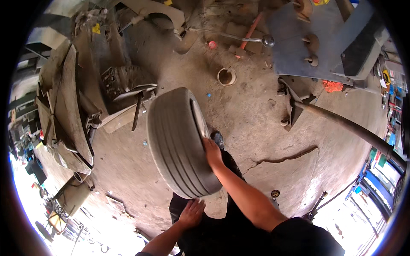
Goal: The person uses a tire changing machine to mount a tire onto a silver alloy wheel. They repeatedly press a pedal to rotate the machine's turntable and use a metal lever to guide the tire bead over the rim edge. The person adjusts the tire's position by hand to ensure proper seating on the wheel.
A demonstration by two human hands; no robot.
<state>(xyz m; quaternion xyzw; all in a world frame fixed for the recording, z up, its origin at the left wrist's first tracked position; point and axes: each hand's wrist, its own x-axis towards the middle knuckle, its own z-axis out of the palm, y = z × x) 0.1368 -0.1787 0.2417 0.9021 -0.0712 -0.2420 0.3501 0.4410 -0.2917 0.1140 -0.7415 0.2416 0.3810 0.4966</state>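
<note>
A car wheel with a worn, grooved tyre stands on its tread in front of me, leaning slightly. Part of its light rim shows on the right side. My right hand is closed on the wheel's right side, its fingertips hidden toward the rim. Just below the tyre's near end is my left hand, fingers stretched out toward the tread and holding nothing. Whether those fingertips touch the rubber I cannot tell. Beyond my right hand a dark shoe shows beside the wheel.
Rusty machine parts with metal plates stand at left. Ahead lie a small round tub, a red-handled hammer and a long metal bar. A grey metal panel and a thick pole occupy the right. The concrete floor has a crack.
</note>
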